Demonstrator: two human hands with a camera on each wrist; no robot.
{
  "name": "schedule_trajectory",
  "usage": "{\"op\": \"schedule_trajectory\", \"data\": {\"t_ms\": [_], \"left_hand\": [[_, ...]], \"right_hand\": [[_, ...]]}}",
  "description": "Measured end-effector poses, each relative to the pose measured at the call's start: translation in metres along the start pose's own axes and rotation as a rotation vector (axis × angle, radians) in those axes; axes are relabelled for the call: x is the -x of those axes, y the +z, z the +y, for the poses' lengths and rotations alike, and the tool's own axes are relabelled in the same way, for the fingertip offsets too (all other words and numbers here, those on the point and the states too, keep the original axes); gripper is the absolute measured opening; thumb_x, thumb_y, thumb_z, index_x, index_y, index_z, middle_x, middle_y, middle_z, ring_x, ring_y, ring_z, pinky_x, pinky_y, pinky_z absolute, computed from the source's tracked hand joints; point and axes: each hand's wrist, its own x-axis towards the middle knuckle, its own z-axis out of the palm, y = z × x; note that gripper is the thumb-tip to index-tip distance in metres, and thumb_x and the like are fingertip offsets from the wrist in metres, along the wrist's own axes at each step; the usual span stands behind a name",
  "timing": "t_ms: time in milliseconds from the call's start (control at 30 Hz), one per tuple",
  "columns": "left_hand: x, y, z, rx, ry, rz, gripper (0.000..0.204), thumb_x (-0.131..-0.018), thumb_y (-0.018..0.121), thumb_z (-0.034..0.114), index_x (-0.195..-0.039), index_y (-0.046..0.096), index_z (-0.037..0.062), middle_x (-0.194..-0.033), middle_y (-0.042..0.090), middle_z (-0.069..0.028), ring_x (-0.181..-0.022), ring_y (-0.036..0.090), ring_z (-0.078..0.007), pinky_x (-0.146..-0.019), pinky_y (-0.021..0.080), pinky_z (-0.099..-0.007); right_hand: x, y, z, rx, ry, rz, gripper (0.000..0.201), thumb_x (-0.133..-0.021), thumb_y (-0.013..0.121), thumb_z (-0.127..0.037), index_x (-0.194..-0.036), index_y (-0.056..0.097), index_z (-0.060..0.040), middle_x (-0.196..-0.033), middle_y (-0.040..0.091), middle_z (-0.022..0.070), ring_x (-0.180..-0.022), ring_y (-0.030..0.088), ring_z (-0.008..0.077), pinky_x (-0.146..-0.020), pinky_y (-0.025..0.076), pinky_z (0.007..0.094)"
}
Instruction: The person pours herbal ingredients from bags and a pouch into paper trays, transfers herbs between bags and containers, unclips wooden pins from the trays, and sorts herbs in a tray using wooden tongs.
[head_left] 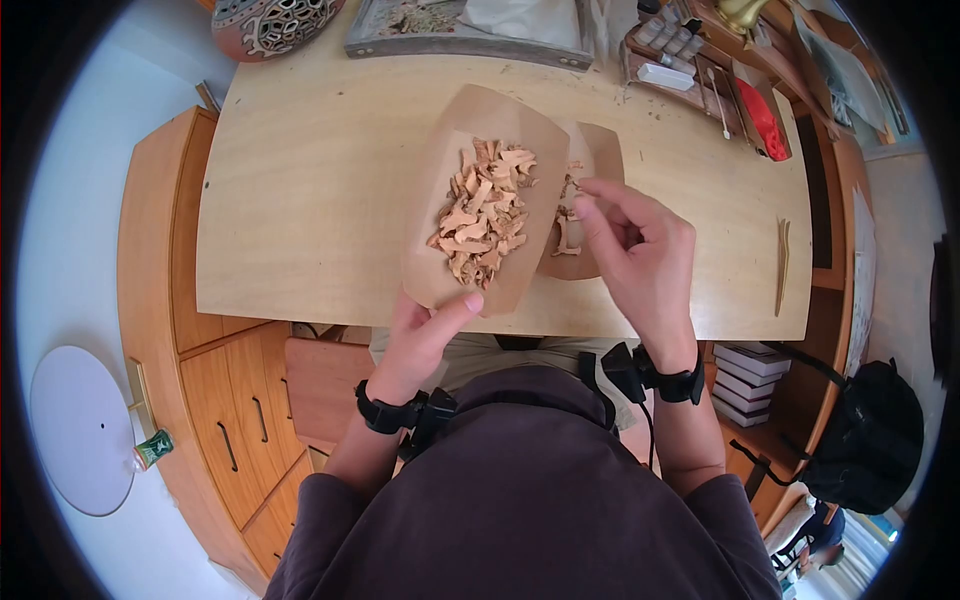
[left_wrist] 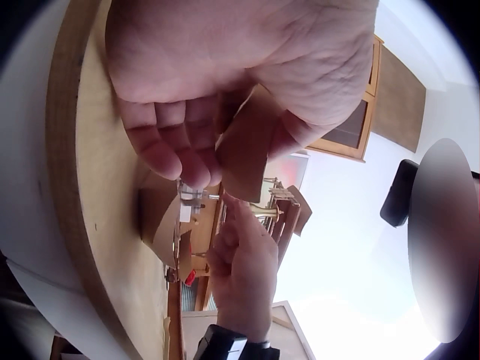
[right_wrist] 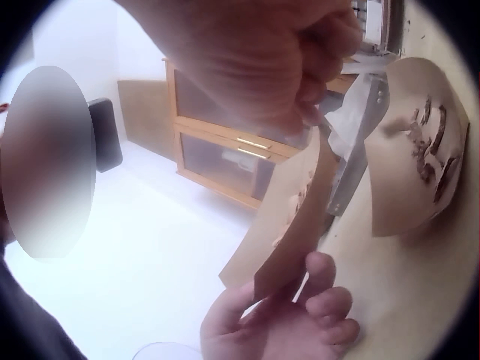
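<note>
My left hand point(head_left: 425, 335) grips the near end of a brown paper tray point(head_left: 425, 235), its thumb over the rim. A heap of tan, dark-edged dried slices point(head_left: 485, 215) lies in this tray. In the right wrist view, the held tray point(right_wrist: 259, 240) is tilted above the table. Beside it a second paper tray point(head_left: 605, 155) rests on the table with several slices point(right_wrist: 435, 146) in it. My right hand point(head_left: 645, 250) hovers over this second tray, thumb and index fingertips close together. I cannot tell whether a small slice is between them.
At the back of the table point(head_left: 300, 200) stands a grey tray point(head_left: 440, 45) holding crumbs and a white bag. A patterned pot point(head_left: 275, 25) sits at the back left. Wooden tweezers point(head_left: 782, 265) lie at the right, below a rack point(head_left: 690, 90) with small jars and a red item point(head_left: 762, 120).
</note>
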Motion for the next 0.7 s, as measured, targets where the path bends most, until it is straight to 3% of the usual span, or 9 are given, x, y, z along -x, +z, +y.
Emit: {"op": "schedule_trajectory", "data": {"t_ms": [100,200,267,300,367,600,700], "left_hand": [[0.002,0.004,0.000,-0.074,0.009,0.013,0.048,-0.093,0.069,0.006,-0.137,0.052,0.0001,-0.125,0.064,-0.0047,-0.114,0.059,-0.0123,-0.097,0.048,-0.0309],[0.005,0.007,0.003,-0.140,-0.016,-0.017,0.048,-0.093,0.069,0.006,-0.138,0.052,-0.0004,-0.127,0.063,-0.0052,-0.114,0.059,-0.0125,-0.098,0.048,-0.0311],[0.005,0.007,0.003,-0.128,-0.021,-0.030,0.049,-0.093,0.069,0.006,-0.139,0.051,-0.0006,-0.128,0.063,-0.0056,-0.115,0.058,-0.0126,-0.098,0.047,-0.0311],[0.005,0.007,0.003,-0.114,-0.029,-0.044,0.050,-0.093,0.069,0.006,-0.139,0.051,-0.0007,-0.130,0.062,-0.0059,-0.116,0.058,-0.0127,-0.099,0.047,-0.0311],[0.005,0.007,0.003,-0.101,-0.020,-0.046,0.050,-0.093,0.068,0.005,-0.140,0.050,-0.0009,-0.131,0.062,-0.0060,-0.117,0.058,-0.0128,-0.099,0.047,-0.0312],[0.002,0.006,0.003,-0.050,-0.026,-0.023,0.052,-0.093,0.067,0.005,-0.142,0.049,-0.0009,-0.133,0.061,-0.0065,-0.121,0.057,-0.0140,-0.103,0.046,-0.0320],[0.002,0.000,-0.002,-0.053,-0.014,-0.032,0.055,-0.093,0.067,0.005,-0.144,0.047,-0.0006,-0.135,0.061,-0.0070,-0.122,0.057,-0.0146,-0.104,0.045,-0.0321]], "right_hand": [[0.001,0.009,-0.008,-0.003,-0.128,-0.034,0.017,-0.088,0.077,-0.014,-0.103,0.076,-0.0061,-0.069,0.063,0.0080,-0.054,0.054,0.0191,-0.054,0.046,0.0323],[-0.003,0.018,-0.015,0.006,-0.288,-0.039,0.020,-0.086,0.079,-0.009,-0.105,0.076,-0.0035,-0.063,0.052,0.0027,-0.054,0.044,0.0118,-0.052,0.040,0.0283],[-0.003,0.021,-0.014,0.056,-0.321,-0.038,0.019,-0.085,0.079,-0.010,-0.103,0.076,-0.0045,-0.066,0.057,0.0072,-0.053,0.048,0.0164,-0.053,0.043,0.0311],[-0.003,0.021,-0.014,0.054,-0.322,-0.040,0.019,-0.085,0.079,-0.010,-0.103,0.076,-0.0045,-0.066,0.057,0.0072,-0.053,0.048,0.0164,-0.053,0.043,0.0311],[-0.003,0.021,-0.013,0.065,-0.301,-0.034,0.015,-0.085,0.075,-0.014,-0.098,0.075,-0.0065,-0.084,0.072,0.0101,-0.077,0.069,0.0296,-0.065,0.054,0.0389],[-0.001,0.013,-0.011,0.080,-0.300,-0.063,0.012,-0.087,0.075,-0.014,-0.094,0.074,-0.0045,-0.083,0.070,0.0103,-0.072,0.067,0.0288,-0.062,0.052,0.0370],[0.002,0.013,-0.007,-0.069,-0.189,-0.100,0.013,-0.090,0.075,-0.014,-0.096,0.074,-0.0031,-0.080,0.069,0.0104,-0.065,0.064,0.0248,-0.060,0.050,0.0332]]}}
